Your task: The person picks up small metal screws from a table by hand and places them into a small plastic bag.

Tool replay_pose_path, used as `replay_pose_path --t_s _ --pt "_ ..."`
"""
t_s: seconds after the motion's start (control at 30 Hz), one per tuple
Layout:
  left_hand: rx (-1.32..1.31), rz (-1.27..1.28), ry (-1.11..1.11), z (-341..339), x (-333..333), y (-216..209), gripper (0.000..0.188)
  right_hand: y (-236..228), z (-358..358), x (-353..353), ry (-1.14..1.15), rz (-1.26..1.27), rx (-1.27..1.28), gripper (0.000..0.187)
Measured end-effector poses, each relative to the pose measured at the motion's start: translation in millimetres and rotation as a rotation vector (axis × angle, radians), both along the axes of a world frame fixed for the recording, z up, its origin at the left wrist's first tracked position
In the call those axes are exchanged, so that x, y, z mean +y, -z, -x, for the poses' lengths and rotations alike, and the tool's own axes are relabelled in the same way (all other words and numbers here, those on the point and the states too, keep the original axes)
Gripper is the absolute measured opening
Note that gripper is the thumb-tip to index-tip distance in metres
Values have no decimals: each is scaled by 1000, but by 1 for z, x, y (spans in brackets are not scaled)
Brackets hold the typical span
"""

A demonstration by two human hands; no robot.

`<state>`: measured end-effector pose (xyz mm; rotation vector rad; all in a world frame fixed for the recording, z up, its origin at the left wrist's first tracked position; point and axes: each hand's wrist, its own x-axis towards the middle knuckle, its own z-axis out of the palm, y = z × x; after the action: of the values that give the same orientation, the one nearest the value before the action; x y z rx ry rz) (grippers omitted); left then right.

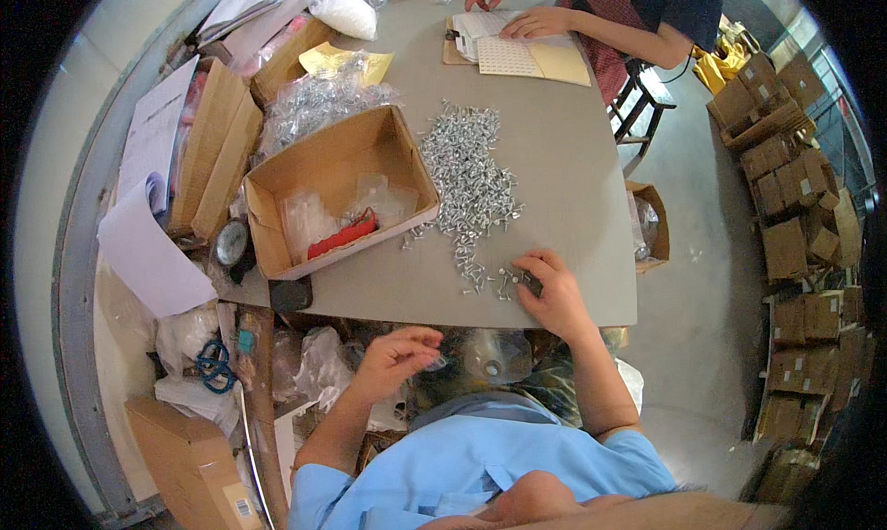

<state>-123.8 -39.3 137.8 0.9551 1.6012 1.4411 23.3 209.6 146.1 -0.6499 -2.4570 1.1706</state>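
A pile of small silvery screws (471,174) spreads over the grey table, thinning out toward its near edge. Close to that edge my right hand (554,297) rests by a few separated screws (506,280), its thumb and fingers apart and curved around them. Left of it and lower, just off the table edge, my left hand (399,356) is closed, fingertips together on what looks like a small clear plastic bag (436,364). The bag's contents, if any, are too small to make out.
An open cardboard box (346,264) left of the screws holds clear bags and a red item. Beyond it lie bagged hardware (323,105) and a yellow paper. Across the table a co-worker's hands rest on papers (527,57). Blue-handled scissors (214,365) lie at left; stacked cartons (799,345) stand at right.
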Motion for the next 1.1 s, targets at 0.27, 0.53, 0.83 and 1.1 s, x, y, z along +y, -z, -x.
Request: replay_pose_path --t_s 0.27,0.53,0.83,1.1 --pt "-367 373 207 -44 -5 108 22 12 9 0 16 -105 21 17" --pt "-60 247 333 -92 33 137 29 2 -25 -20 0 -150 -83 14" --pt "-167 143 212 -103 47 126 22 2 4 -35 75 -223 9 24" --pt "-86 156 202 -113 46 152 21 17 16 -40 76 -319 14 14"
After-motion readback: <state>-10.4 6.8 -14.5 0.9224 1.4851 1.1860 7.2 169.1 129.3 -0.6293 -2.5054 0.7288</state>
